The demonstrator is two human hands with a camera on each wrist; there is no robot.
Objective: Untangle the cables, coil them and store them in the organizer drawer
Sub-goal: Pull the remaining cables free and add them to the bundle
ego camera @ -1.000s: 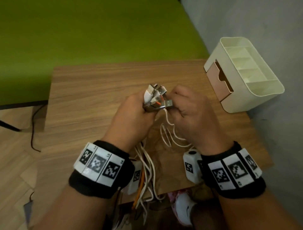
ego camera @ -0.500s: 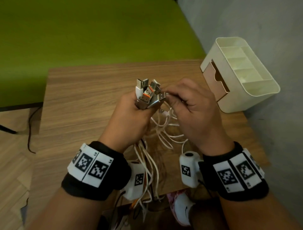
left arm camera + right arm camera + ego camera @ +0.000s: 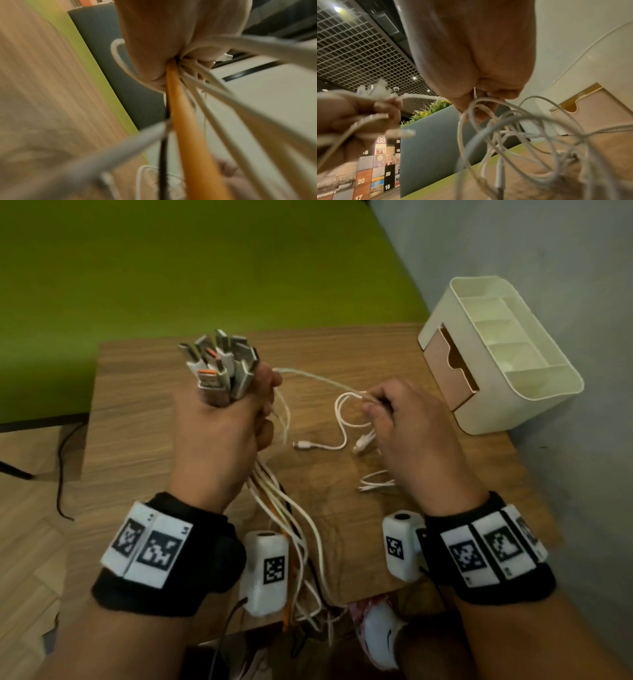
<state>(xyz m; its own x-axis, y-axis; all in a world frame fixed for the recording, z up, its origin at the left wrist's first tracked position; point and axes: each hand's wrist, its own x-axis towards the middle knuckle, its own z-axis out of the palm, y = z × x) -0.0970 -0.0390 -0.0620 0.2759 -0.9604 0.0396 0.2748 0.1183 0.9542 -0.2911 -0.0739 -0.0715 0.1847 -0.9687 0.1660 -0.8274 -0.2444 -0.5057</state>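
My left hand (image 3: 222, 419) grips a bundle of cables just below their USB plugs (image 3: 221, 364), which fan upward out of the fist. White cables, one orange cable (image 3: 185, 135) and one black cable hang from the fist down past the table's near edge. My right hand (image 3: 394, 412) pinches one white cable (image 3: 318, 376) that stretches across to the left fist. Loops of that cable and loose small plugs (image 3: 303, 445) lie on the wooden table (image 3: 137, 412) between my hands. The cream organizer (image 3: 496, 354) stands at the far right with its tan drawer (image 3: 448, 368) partly pulled out.
The organizer sits against a grey wall at the table's right edge. A green surface lies beyond the table's far edge. A black cord runs over the wood floor at the left. A white shoe (image 3: 380, 635) shows below the near edge.
My hands have moved apart: the left lifted the plug bundle up and to the left, the right drew one white cable out to the right.
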